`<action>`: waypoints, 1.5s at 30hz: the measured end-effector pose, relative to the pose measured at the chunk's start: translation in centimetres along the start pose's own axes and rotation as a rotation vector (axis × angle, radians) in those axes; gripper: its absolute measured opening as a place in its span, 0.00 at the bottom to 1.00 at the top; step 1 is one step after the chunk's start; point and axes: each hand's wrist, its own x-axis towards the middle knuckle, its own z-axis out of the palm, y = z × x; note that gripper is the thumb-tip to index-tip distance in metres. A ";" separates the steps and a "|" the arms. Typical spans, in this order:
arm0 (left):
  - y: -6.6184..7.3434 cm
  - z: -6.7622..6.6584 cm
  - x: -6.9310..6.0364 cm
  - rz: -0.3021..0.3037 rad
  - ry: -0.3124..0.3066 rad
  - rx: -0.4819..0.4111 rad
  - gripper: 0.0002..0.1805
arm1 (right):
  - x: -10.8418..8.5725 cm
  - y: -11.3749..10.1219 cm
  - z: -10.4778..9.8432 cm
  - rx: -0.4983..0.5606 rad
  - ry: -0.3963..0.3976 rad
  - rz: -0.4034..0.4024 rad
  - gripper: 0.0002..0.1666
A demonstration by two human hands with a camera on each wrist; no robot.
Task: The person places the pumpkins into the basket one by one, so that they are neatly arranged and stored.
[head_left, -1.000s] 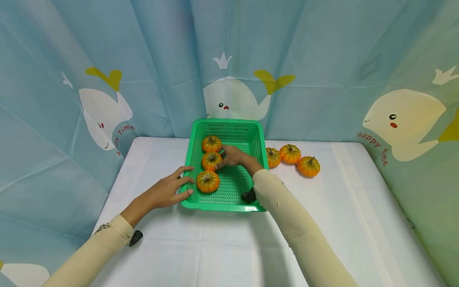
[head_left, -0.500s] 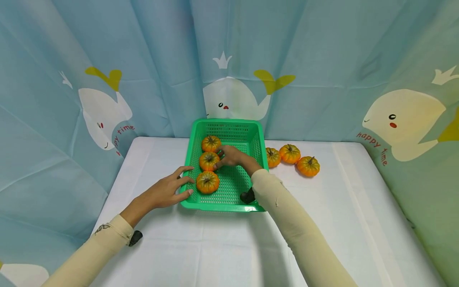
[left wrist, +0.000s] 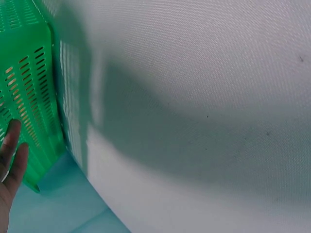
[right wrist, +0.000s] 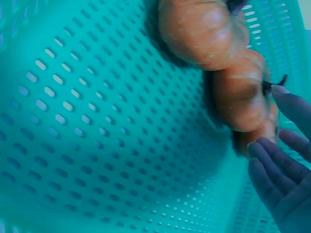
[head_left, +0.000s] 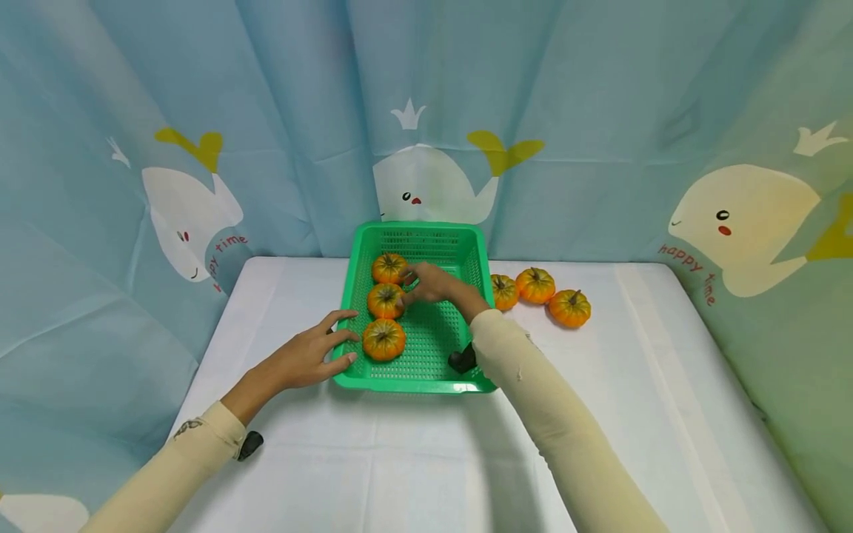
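Three small orange pumpkins stand in a line along the left side of the green basket (head_left: 413, 386): a far one (head_left: 388, 268), a middle one (head_left: 384, 301) and a near one (head_left: 383, 340). My right hand (head_left: 433, 284) is inside the basket beside the middle and far pumpkins, fingers spread; in the right wrist view the hand (right wrist: 286, 170) has its thumb at the stem of the middle pumpkin (right wrist: 240, 92). Resting on the basket's left rim, my left hand (head_left: 308, 355) has its fingers extended; the left wrist view shows this hand (left wrist: 9, 160) against the basket wall (left wrist: 34, 97).
Right of the basket, three more pumpkins sit on the white table (head_left: 600, 414): one against the basket (head_left: 504, 292), one behind (head_left: 535, 285) and one farther right (head_left: 569, 308). A blue curtain (head_left: 280, 148) with whale prints hangs behind and at the sides.
The middle pumpkin has shifted slightly left, into line with the other two, and my right hand has eased off it a little. My left hand stays on the rim.
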 end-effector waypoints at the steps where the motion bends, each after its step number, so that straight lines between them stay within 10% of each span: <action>1: 0.0 0.0 -0.1 -0.002 0.001 0.001 0.20 | -0.1 -0.1 -0.2 0.000 0.010 -0.015 0.39; 24: 0.0 -0.2 -0.1 0.016 -0.003 0.000 0.21 | -7.5 0.1 -6.4 0.066 0.242 -0.147 0.39; 45: 0.2 -0.4 -0.1 0.015 -0.020 0.014 0.20 | -17.5 10.5 -8.7 0.046 0.523 0.075 0.42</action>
